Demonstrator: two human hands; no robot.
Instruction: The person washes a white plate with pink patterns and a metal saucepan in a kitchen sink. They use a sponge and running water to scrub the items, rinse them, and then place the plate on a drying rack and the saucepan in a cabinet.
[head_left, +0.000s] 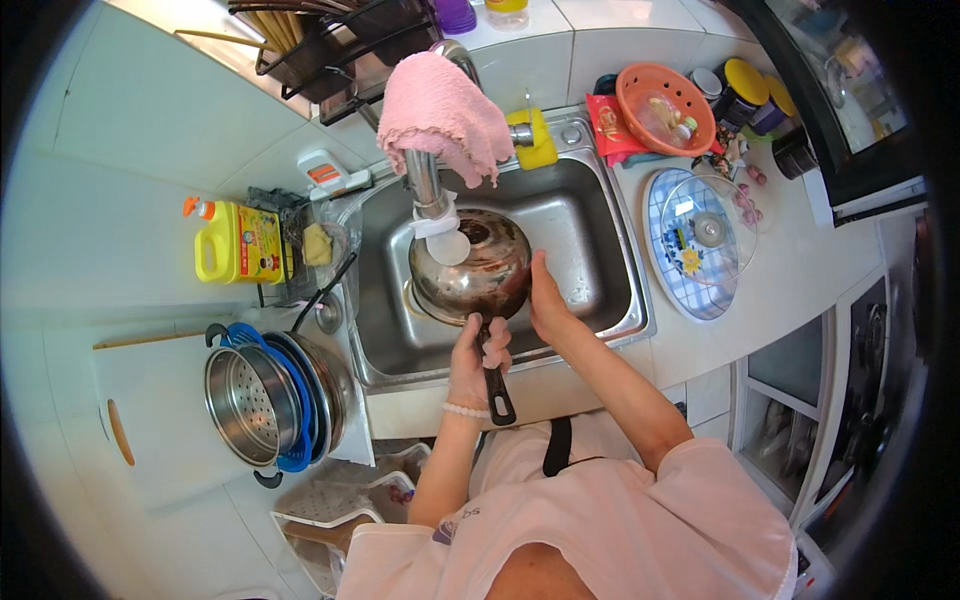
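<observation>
Over the stainless steel sink (589, 247), a scorched metal saucepan (495, 277) is held tilted, its stained underside facing up. My left hand (480, 356) grips its black handle near the pan body. My right hand (547, 296) lies with its fingers along the pan's right side, and its palm is partly hidden. The faucet (425, 184), draped with a pink cloth (442, 112), reaches over the pan, and its white spout fitting (442, 236) covers part of the pan's base. Whether water runs cannot be told.
Left of the sink stand stacked steamer pots (255, 405) and a yellow detergent bottle (225, 244). A glass lid (709, 229) lies on a blue checked tray (694, 300) to the right, below an orange basket (667, 109). A yellow cloth (536, 150) hangs behind the sink.
</observation>
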